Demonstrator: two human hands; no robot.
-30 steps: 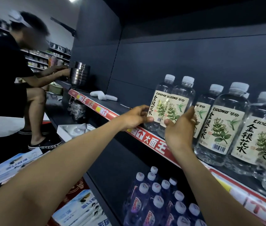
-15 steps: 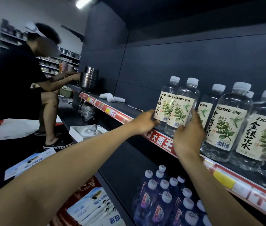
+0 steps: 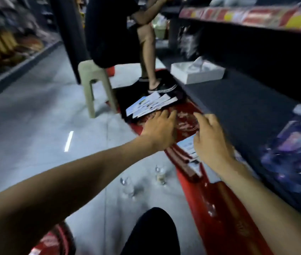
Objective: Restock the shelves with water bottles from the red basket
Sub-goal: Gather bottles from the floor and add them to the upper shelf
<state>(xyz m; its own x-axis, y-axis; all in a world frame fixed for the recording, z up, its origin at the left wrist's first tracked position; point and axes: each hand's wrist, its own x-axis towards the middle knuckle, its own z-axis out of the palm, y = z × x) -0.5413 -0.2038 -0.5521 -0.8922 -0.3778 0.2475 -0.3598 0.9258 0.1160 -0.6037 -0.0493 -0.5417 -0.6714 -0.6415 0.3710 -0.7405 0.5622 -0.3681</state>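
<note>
Fetching step, I judge: the left hand (image 3: 159, 127) and the right hand (image 3: 210, 138) are both released and hold nothing, above the red basket (image 3: 199, 197), which lies toward 5 o'clock. Two blurred clear bottles (image 3: 159, 174) stand on the floor (image 3: 35, 126) at 6 o'clock. The next move calls for grasping one.

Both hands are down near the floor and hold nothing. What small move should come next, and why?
Probably move the left hand to the clear bottles on the floor and grip one. Both it and the right hand are open and empty, and those blurred bottles stand close by.
</note>
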